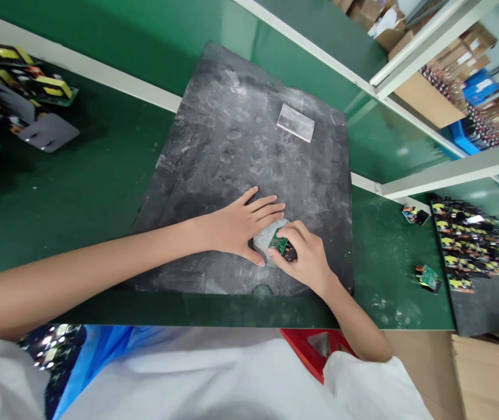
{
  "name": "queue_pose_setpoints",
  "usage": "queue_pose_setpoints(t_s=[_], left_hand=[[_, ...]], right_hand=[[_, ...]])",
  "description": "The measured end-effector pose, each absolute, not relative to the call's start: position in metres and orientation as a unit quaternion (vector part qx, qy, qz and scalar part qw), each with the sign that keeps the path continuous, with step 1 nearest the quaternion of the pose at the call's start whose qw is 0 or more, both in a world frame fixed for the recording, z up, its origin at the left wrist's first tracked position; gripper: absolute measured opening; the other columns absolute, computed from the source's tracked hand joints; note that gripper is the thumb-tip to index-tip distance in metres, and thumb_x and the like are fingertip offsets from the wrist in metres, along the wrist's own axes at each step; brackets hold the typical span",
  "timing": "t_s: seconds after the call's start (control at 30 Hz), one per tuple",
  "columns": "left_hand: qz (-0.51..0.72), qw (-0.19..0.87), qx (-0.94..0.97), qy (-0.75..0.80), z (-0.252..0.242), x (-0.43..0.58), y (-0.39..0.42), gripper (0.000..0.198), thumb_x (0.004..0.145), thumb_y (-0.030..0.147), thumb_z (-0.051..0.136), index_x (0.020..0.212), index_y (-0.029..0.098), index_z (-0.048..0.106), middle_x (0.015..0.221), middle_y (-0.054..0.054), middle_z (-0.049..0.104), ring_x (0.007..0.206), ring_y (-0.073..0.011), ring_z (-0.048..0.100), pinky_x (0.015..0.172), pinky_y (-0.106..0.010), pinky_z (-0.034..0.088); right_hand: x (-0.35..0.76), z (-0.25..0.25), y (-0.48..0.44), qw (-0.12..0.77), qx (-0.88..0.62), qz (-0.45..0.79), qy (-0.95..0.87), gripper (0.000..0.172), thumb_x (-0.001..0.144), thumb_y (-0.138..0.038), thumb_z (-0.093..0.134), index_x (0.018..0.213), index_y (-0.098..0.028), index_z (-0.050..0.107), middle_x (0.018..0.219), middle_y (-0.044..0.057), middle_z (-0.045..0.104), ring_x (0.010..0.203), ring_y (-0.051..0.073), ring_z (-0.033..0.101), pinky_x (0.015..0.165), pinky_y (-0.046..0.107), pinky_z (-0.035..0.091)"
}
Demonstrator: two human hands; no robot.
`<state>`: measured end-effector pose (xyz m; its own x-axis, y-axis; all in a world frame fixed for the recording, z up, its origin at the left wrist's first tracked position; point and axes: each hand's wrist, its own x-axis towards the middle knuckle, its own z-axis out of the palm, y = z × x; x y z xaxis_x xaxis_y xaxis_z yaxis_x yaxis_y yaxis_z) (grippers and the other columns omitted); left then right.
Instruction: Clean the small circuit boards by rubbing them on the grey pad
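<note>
My right hand (304,254) grips a small green circuit board (279,242) with dark components on its underside, between thumb and fingers. Beneath the board lies a round grey pad (263,240) on a worn black mat (245,157). My left hand (243,226) rests flat with fingers spread, its thumb and fingers around the pad's left side. Part of the board is covered by my right fingers, so I cannot tell whether it touches the pad.
A small clear rectangular piece (295,122) lies farther up the mat. Circuit assemblies (35,87) crowd the left of the green bench. On the right are two loose boards, one a green board (428,277), and a black tray (479,303) with rows of assemblies. White rails (376,90) cross behind.
</note>
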<state>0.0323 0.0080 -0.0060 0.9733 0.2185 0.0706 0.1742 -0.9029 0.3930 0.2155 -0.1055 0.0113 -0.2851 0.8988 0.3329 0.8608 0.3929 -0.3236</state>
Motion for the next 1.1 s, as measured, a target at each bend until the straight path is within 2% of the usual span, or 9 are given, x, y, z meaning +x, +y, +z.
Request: queue_pose_setpoints(t_s=[0.3, 0.83, 1.1], left_hand=[[0.045, 0.195, 0.975, 0.101, -0.0053, 0.0321, 0.0083, 0.102, 0.078, 0.076, 0.051, 0.151, 0.01, 0.026, 0.157, -0.013, 0.021, 0.147, -0.0349, 0.014, 0.118, -0.056, -0.002], [0.075, 0.196, 0.973, 0.096, -0.0133, 0.0335, 0.0085, 0.097, 0.08, 0.075, 0.049, 0.151, 0.011, 0.028, 0.156, -0.015, 0.027, 0.146, -0.0345, 0.018, 0.117, -0.054, -0.004], [0.054, 0.19, 0.975, 0.106, -0.0101, 0.0331, 0.0074, 0.096, 0.081, 0.076, 0.045, 0.152, 0.013, 0.026, 0.158, -0.012, 0.022, 0.147, -0.0327, 0.014, 0.118, -0.051, -0.008]], right_hand=[[0.2156, 0.0114, -0.1048, 0.237, -0.534, 0.039, -0.811, 0.018, 0.09, -0.039, 0.054, 0.092, -0.02, 0.053, 0.083, 0.004, 0.056, 0.068, 0.014, 0.06, 0.056, 0.023, 0.047], [0.2193, 0.0113, -0.1022, 0.237, -0.527, 0.076, -0.812, 0.019, 0.089, -0.041, 0.055, 0.091, -0.022, 0.054, 0.085, 0.003, 0.055, 0.068, 0.014, 0.059, 0.059, 0.025, 0.048], [0.219, 0.011, -0.1019, 0.246, -0.523, 0.072, -0.813, 0.017, 0.089, -0.039, 0.055, 0.091, -0.022, 0.053, 0.084, 0.003, 0.056, 0.067, 0.014, 0.059, 0.058, 0.025, 0.048]])
